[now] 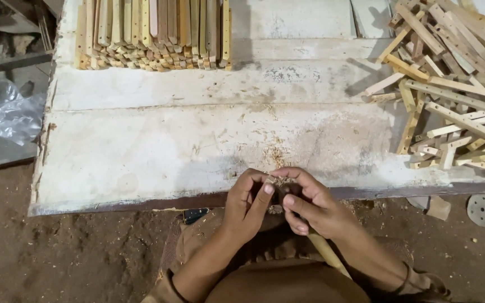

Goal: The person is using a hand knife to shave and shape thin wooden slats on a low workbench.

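Note:
Both my hands meet at the near edge of a white-painted wooden board (158, 151). My right hand (310, 205) is closed around a light wooden stick (328, 255) that runs down toward my lap. My left hand (248, 202) pinches the stick's upper end, where wood shavings cling. The tip of the stick is hidden between my fingers.
A neat stack of wooden strips (155, 33) lies at the board's far left. A loose heap of drilled wooden slats (450, 84) covers the right side. A crumpled clear plastic bag (9, 112) is at the left. A round grey disc (483, 210) lies on the dirt floor.

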